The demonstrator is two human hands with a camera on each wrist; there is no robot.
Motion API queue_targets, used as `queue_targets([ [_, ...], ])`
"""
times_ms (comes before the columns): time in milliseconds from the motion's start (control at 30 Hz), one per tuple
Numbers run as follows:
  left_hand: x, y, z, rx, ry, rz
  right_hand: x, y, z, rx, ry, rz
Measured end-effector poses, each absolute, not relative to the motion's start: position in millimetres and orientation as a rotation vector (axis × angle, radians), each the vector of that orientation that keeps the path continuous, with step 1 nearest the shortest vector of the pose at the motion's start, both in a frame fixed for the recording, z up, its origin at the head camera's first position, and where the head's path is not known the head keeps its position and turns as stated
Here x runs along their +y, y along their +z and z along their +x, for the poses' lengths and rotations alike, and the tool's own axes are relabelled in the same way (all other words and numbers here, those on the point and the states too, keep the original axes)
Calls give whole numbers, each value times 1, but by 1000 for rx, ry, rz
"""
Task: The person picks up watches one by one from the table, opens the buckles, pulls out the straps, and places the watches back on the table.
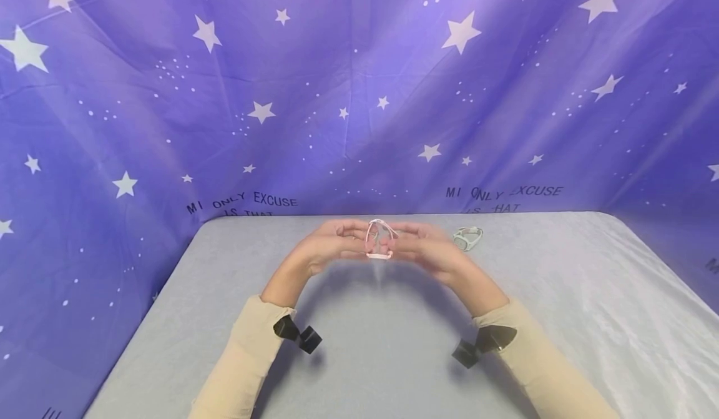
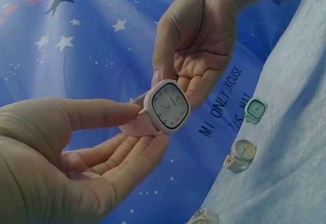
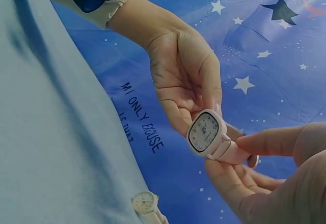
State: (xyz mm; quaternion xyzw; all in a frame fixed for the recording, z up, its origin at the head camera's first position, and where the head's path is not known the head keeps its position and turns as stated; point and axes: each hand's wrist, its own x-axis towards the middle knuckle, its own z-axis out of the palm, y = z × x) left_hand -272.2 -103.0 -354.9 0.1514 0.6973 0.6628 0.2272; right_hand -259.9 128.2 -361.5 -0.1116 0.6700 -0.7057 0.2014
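Both hands hold a pale pink wristwatch (image 1: 379, 256) up above the table, one on either side of it. Its strap makes a loop, and its rounded square white dial (image 2: 169, 107) shows in both wrist views. My left hand (image 1: 332, 244) pinches one side of the watch between thumb and fingers. From the other side my right hand (image 1: 431, 249) grips it the same way, thumb and fingertips at the strap beside the case (image 3: 208, 131). Behind the right hand, a pale green wristwatch (image 1: 468, 238) lies on the table.
A grey cloth covers the table (image 1: 376, 356), with a purple star-printed curtain (image 1: 359, 82) behind. The left wrist view also shows a cream watch (image 2: 240, 154) near the green one and part of another watch (image 2: 202, 217) at the bottom edge.
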Motion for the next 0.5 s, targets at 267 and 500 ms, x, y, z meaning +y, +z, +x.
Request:
queue_targets([
  [267, -108, -345, -274, 2032, 1828, 579, 128, -347, -258, 1896, -2037, -356],
  [500, -114, -337, -273, 2052, 1832, 685, 131, -332, -259, 2033, -1958, -406],
])
